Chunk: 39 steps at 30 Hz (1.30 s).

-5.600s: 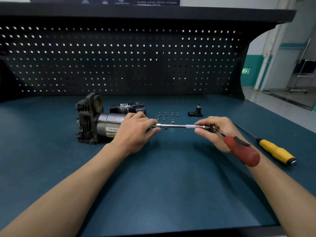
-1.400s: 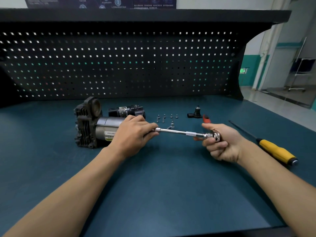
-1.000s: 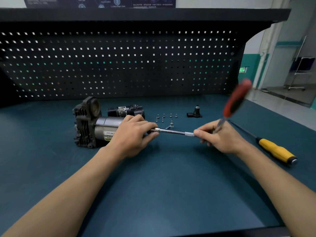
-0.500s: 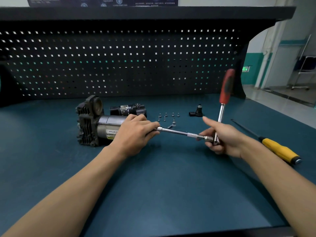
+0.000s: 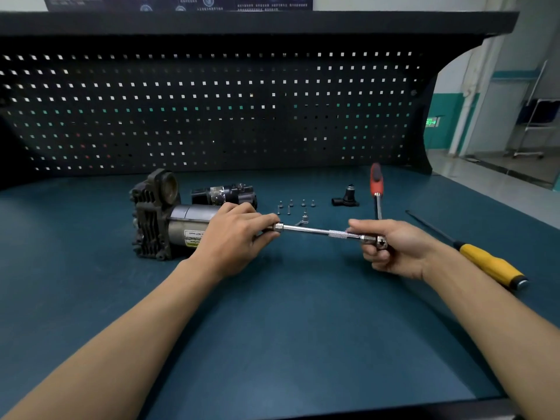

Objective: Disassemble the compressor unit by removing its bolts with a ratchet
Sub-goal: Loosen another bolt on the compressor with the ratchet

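The compressor unit (image 5: 165, 221) lies on its side at the left of the bench, black finned head to the left, grey motor can to the right. My left hand (image 5: 235, 239) wraps the right end of the can, hiding the bolt there. A chrome extension bar (image 5: 321, 232) runs from under those fingers to the ratchet head, which my right hand (image 5: 394, 248) grips. The ratchet's red handle (image 5: 376, 181) points away from me, towards the pegboard. Several removed bolts (image 5: 295, 206) lie just behind the bar.
A yellow-handled screwdriver (image 5: 485, 262) lies at the right. A black cylindrical part (image 5: 225, 195) sits behind the compressor, and a small black fitting (image 5: 347, 198) lies behind the bolts. The black pegboard (image 5: 212, 110) closes off the back; the bench's front edge (image 5: 363, 412) is near me.
Over the last second my right hand has swung the red handle from upright and tilted right down towards the pegboard. My left hand has stayed on the compressor.
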### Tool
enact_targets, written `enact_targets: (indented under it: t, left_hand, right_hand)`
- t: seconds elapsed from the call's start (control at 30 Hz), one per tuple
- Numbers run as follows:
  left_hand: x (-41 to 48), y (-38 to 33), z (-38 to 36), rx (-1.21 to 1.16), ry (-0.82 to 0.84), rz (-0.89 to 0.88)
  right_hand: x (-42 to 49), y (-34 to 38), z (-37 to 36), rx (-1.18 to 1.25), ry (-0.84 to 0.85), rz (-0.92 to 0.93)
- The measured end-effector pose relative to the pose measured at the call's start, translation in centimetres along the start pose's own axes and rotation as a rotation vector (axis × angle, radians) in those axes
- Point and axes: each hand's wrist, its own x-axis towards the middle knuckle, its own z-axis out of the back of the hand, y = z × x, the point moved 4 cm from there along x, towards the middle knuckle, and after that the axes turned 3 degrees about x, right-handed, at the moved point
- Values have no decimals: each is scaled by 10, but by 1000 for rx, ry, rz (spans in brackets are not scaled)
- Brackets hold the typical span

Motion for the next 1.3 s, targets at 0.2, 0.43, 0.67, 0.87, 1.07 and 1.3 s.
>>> enact_targets:
  t: [0.2, 0.43, 0.67, 0.87, 1.07, 1.3]
  left_hand:
    - [0, 2, -3, -31, 10, 37]
    - [1, 1, -3, -70, -11, 46]
    - [2, 0, -1, -74, -10, 30]
    - [0, 0, -1, -56, -4, 0]
    - [0, 0, 0, -25, -60, -29]
    - [-1, 2, -2, -38, -47, 5]
  right_hand:
    - [-7, 19, 4, -469, -239, 521]
    - [-17, 26, -5, -755, -322, 908]
    - [3, 11, 3, -368, -352, 395]
    - [2, -1, 4, 45, -115, -85]
    - [-1, -6, -1, 297, 89, -266]
    - [0, -1, -2, 93, 32, -7]
